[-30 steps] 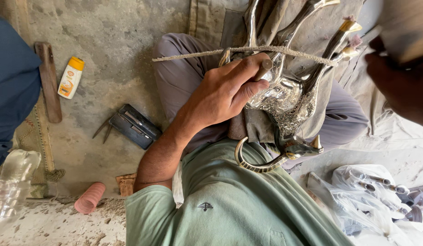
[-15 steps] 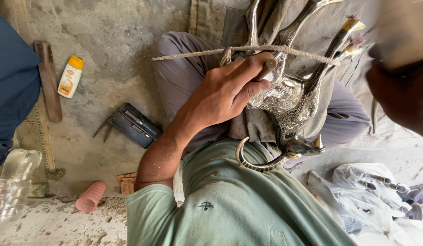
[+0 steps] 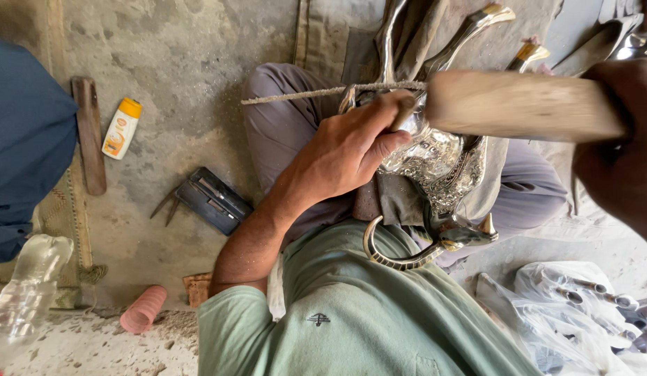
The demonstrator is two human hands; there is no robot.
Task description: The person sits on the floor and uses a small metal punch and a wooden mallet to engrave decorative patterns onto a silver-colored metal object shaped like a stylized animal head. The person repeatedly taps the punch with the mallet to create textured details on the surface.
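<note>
The left hand point(image 3: 351, 150) grips a shiny metal ornament point(image 3: 435, 163) on the lap; the right hand point(image 3: 619, 150) clenches a wooden handle point(image 3: 518, 104). On the floor lie a capped white bottle point(image 3: 121, 128) and a clear plastic bottle point(image 3: 24, 292), contents unclear.

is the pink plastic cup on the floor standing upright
No, the pink cup lies on its side on the gritty floor, near the clear plastic bottle.

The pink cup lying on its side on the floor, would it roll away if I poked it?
Probably yes. The pink cup lies on its side and looks round, so a poke would likely roll it, perhaps in a curve. It looks like thin plastic, so probably light. The gritty floor might stop it soon.
</note>
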